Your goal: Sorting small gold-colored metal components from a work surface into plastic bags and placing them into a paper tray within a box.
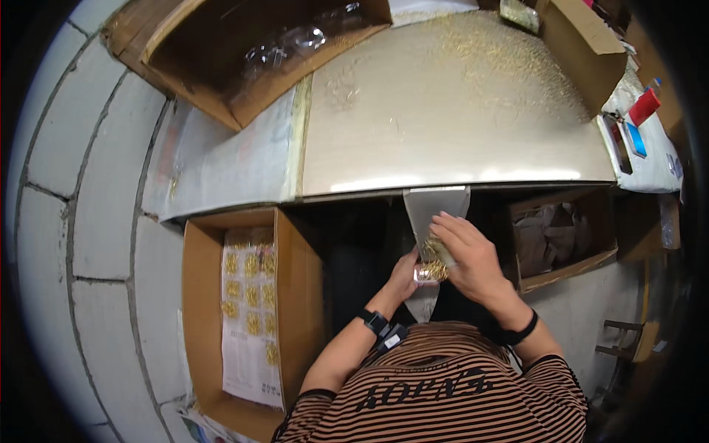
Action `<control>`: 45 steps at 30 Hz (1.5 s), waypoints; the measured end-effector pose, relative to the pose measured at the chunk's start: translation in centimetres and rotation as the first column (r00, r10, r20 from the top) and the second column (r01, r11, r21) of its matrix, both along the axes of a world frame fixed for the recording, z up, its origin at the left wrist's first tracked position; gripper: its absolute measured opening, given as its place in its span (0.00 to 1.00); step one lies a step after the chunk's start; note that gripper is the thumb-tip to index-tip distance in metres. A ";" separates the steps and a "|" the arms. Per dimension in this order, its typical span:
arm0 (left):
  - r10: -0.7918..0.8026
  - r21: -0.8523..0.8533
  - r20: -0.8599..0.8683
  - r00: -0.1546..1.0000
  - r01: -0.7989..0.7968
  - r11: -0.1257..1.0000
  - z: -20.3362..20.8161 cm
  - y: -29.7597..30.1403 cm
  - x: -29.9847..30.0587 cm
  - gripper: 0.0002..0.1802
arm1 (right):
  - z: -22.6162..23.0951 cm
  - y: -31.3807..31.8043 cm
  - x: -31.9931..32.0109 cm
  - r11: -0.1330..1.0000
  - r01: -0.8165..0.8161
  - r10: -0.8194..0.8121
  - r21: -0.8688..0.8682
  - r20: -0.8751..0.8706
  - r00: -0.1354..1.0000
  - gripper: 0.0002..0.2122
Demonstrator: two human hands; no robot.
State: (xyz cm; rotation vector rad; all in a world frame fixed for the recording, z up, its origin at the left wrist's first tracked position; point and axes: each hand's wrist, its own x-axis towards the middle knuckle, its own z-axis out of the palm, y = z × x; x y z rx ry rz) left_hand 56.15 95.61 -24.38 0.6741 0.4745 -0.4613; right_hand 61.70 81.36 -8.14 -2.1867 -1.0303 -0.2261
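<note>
Just below the table's front edge, my left hand grips a small clear box from its left side. Gold-coloured bits, too small to name, are heaped at the box's top. The pale metal chute slopes down from the table edge and narrows to a point beneath my hands. My right hand lies over the chute's right side, its fingers stretched out and close together. More gold bits show beside its palm; what is under the palm is hidden.
Loose gold bits lie across the metal tabletop. An open carton at left holds rows of gold-filled packs. Another carton on the table holds clear plastic pieces. At right stand a carton and a phone.
</note>
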 end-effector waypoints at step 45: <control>0.312 0.098 0.193 0.930 -0.335 0.937 10.9 2.7 -4.7 0.18 | -2.7 1.4 -4.2 0.941 -0.190 0.128 -0.280 -0.226 0.966 0.28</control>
